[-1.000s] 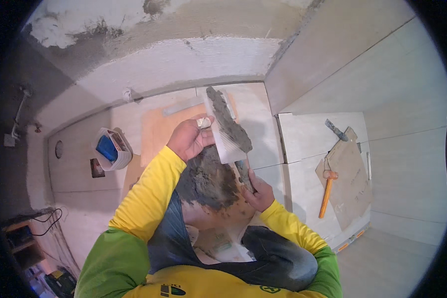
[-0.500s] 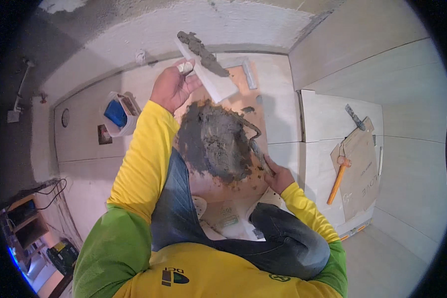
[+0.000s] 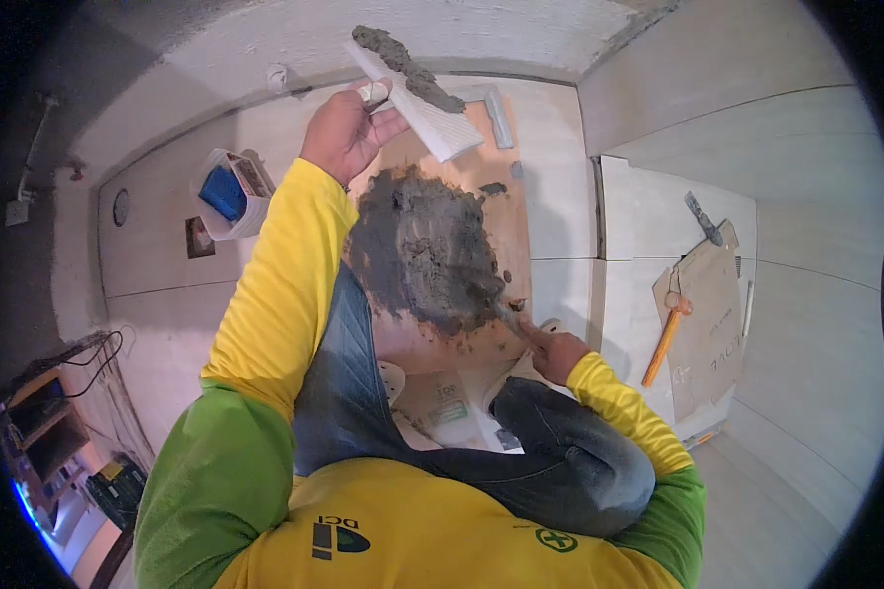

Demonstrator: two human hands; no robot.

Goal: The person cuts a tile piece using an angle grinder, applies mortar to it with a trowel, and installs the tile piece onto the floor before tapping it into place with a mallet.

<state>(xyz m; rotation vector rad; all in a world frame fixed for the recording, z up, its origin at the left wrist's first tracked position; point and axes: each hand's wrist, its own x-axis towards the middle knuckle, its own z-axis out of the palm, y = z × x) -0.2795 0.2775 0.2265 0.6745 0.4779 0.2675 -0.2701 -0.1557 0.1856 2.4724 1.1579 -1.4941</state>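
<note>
My left hand (image 3: 344, 133) grips a narrow white tile strip (image 3: 446, 137) by its near side, raised above the far end of a brown board (image 3: 513, 231). A ridge of grey mortar (image 3: 408, 69) lies along the strip's far side. My right hand (image 3: 560, 355) is closed around the handle of a trowel (image 3: 523, 327). The trowel's blade is down at the near right edge of a spread mortar pile (image 3: 417, 260) on the board, where the mortar partly hides it.
A white bucket (image 3: 248, 218) holding something blue stands at left. Beyond the pile lies a grey bar-shaped tool (image 3: 498, 118). At right, an orange-handled hammer (image 3: 666, 342) and a scraper (image 3: 701, 216) rest on cardboard (image 3: 709, 339). Walls stand ahead and right.
The trowel has gone from the pile's right side, with mortar at its blade, down into the pile's near right edge. The tile strip stays in my left hand, tilted slightly differently.
</note>
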